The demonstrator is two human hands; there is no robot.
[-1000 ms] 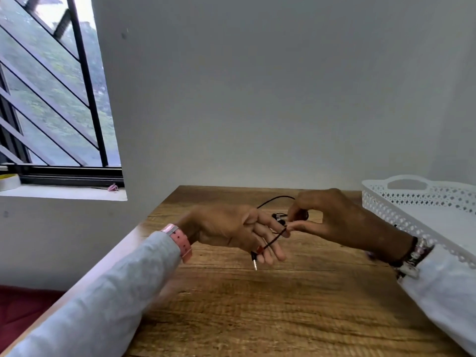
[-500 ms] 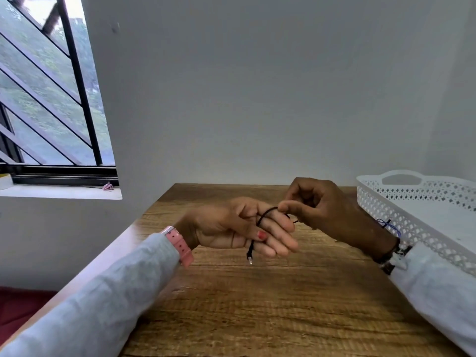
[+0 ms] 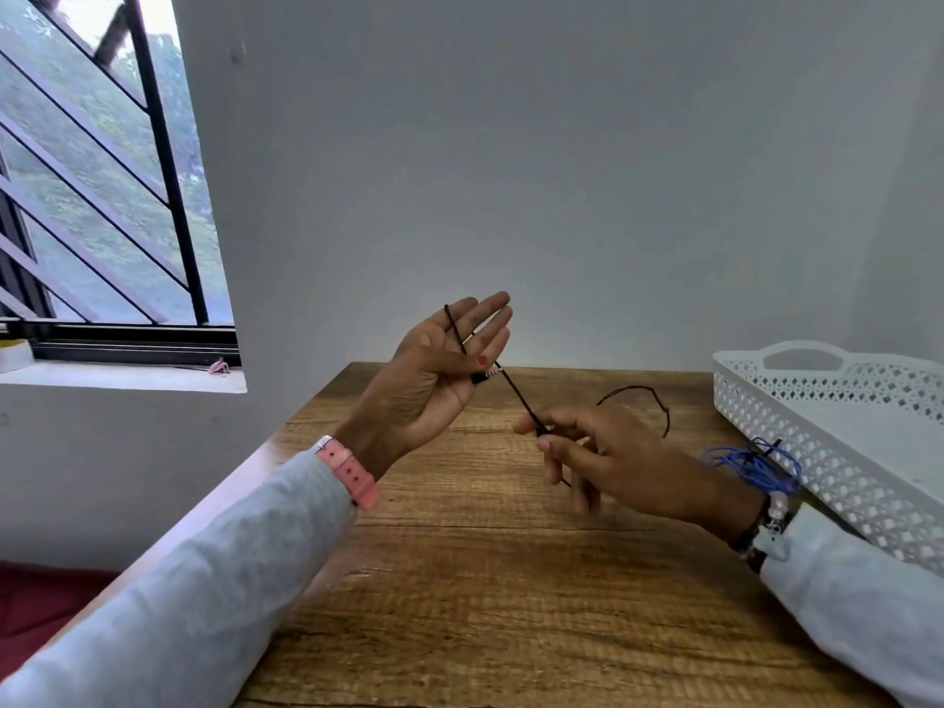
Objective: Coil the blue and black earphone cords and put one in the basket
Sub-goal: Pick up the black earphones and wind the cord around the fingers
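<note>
My left hand is raised above the table, palm up and fingers straight, with its thumb pinning the plug end of the black earphone cord across the palm. The cord runs taut down to my right hand, which pinches it between thumb and forefinger just above the table. More black cord loops behind that hand. The blue earphone cord lies bundled on the table by my right wrist, against the wall of the white perforated basket at the right.
The wooden table stands against a grey wall. A window with dark bars is at the left, its white sill holding a small pink item. The table's left edge runs under my left sleeve.
My left hand has lifted and turned palm up with fingers spread straight. My right hand has dropped and pulled away to the right, drawing the black cord taut between the two hands.
</note>
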